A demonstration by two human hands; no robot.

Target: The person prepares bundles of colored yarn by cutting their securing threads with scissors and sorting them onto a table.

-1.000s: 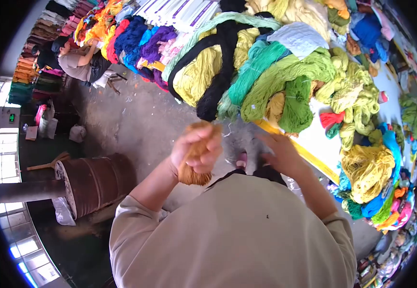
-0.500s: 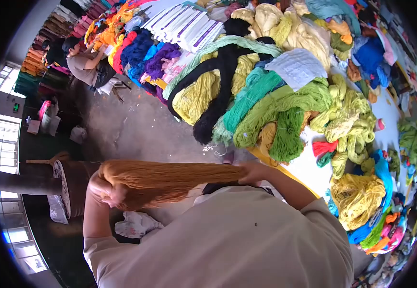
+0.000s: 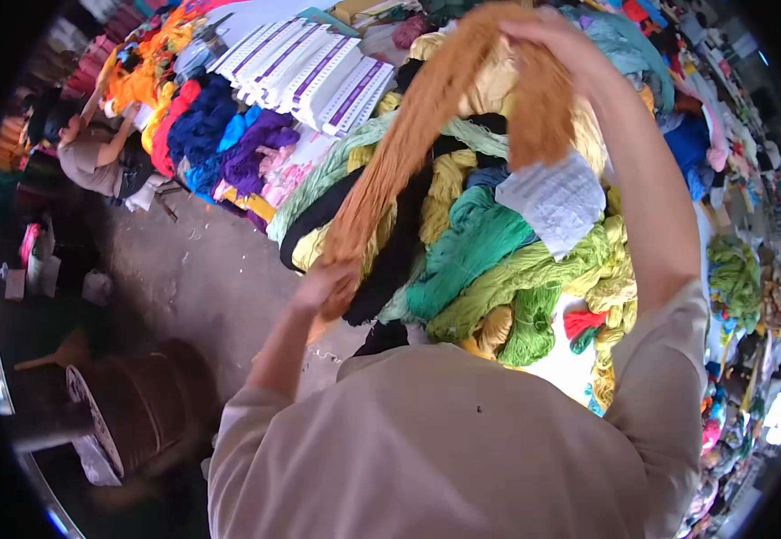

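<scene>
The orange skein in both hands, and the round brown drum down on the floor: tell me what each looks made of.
Orange skein: spun yarn, probably wool or acrylic, matte and fuzzy; it hangs in many fine parallel strands between the left hand and the raised right hand. Fibre type cannot be told.

Brown drum: likely rusted or painted metal, dull brown with faint ridges along its side; blur leaves this open.

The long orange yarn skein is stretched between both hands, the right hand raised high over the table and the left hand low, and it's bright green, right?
Not quite: the long yarn skein is orange, not green, as the head view shows. The rest stands: right hand raised high, left hand low.
</scene>
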